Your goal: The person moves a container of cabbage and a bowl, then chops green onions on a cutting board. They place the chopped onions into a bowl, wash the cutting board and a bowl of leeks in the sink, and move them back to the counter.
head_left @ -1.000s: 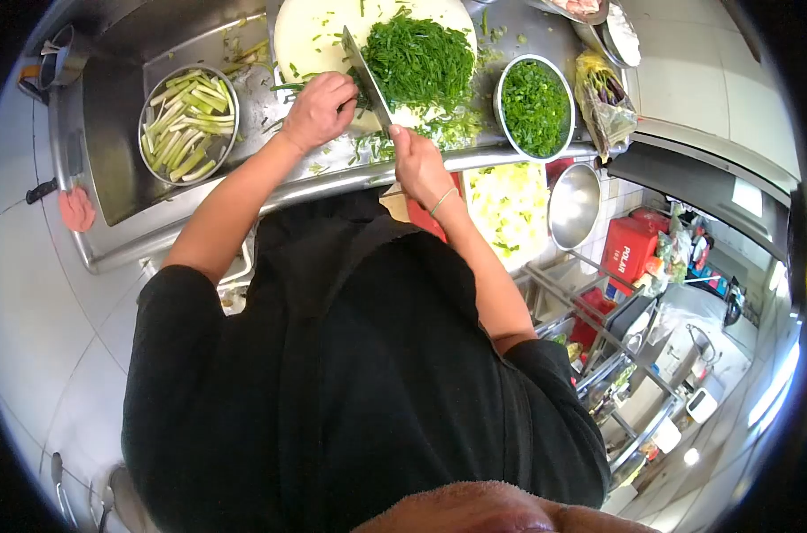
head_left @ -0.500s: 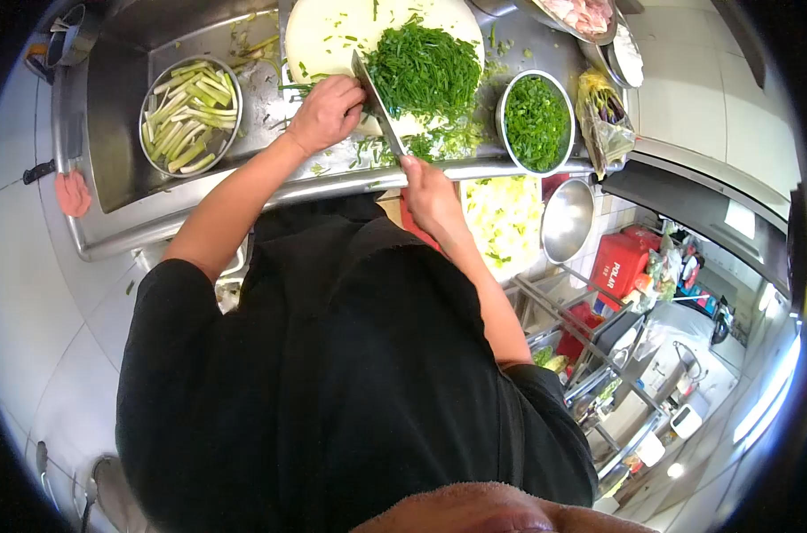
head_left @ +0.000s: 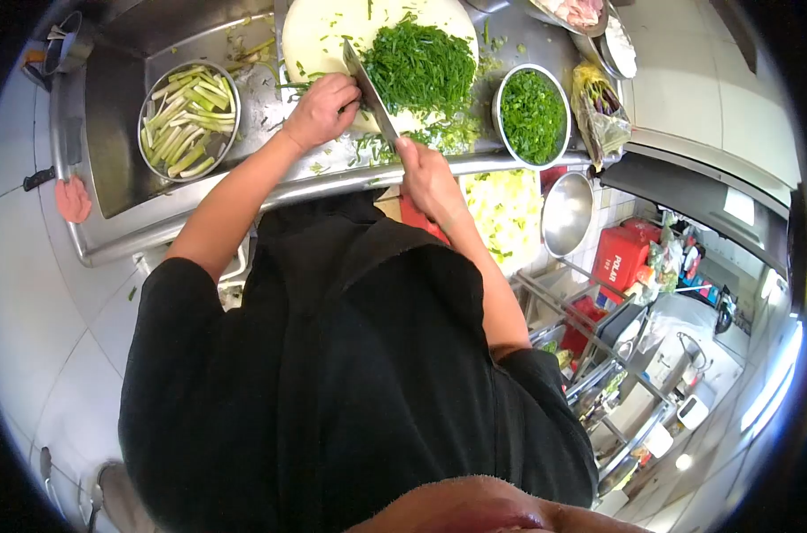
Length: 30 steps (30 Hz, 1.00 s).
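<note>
My right hand is closed round the handle of a large knife, whose blade points up and left over a round white cutting board. Just left of the blade, my left hand has its fingers curled on green stalks at the board's edge; only a few stalk ends show. A heap of chopped greens lies right of the blade. To the right stands a metal bowl of chopped greens. On the left, a metal bowl holds pale green stalks.
The board rests on a steel sink counter with a raised rim. A container of pale cut vegetables and an empty metal bowl sit below the rim. A plastic bag lies at the right; a pink cloth hangs at the left.
The whole view has shifted slightly. Both hands remain beside the heap, with the knife still in my right hand and its blade close to my left fingers.
</note>
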Each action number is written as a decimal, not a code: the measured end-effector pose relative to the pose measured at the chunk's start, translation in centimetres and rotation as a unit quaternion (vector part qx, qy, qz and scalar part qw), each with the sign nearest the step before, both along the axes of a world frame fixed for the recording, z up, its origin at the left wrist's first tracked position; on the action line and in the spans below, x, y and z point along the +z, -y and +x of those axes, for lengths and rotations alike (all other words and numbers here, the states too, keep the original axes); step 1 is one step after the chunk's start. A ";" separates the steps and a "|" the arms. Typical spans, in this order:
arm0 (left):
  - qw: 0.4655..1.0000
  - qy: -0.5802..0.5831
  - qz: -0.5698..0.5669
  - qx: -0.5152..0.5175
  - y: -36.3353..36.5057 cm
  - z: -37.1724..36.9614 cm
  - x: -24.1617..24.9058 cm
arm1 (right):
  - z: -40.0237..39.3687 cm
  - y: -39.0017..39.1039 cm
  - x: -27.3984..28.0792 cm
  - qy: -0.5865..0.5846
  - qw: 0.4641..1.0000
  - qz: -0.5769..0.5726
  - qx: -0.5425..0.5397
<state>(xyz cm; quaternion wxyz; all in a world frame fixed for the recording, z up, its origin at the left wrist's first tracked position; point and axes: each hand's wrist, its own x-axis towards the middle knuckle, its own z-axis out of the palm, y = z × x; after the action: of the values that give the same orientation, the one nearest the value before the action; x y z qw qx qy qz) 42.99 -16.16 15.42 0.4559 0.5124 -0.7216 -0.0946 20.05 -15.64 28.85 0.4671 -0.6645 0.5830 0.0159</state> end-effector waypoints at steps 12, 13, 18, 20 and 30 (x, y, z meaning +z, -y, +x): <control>0.999 0.021 0.023 0.021 -3.0 0.2 1.2 | -0.1 -1.9 -2.9 0.047 0.995 -0.083 0.026; 0.999 0.017 0.034 0.025 -2.9 0.1 1.5 | 0.5 -1.7 -3.6 0.037 0.985 -0.155 0.061; 1.000 0.004 0.023 0.010 -1.2 -0.3 1.3 | -2.0 1.3 -0.5 0.061 0.990 0.095 -0.082; 1.000 0.000 0.022 0.004 -0.4 -1.5 1.2 | -3.7 2.5 -1.7 0.027 0.993 0.075 -0.086; 0.996 0.049 0.078 -0.017 0.9 -2.0 1.6 | -2.9 0.1 0.7 -0.008 1.000 -0.002 -0.008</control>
<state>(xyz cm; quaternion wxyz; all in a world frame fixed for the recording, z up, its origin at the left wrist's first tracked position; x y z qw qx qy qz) 41.02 -17.10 17.03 0.3772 0.5378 -0.7422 -0.1331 17.12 -15.76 29.55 0.4608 -0.6607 0.5923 0.0163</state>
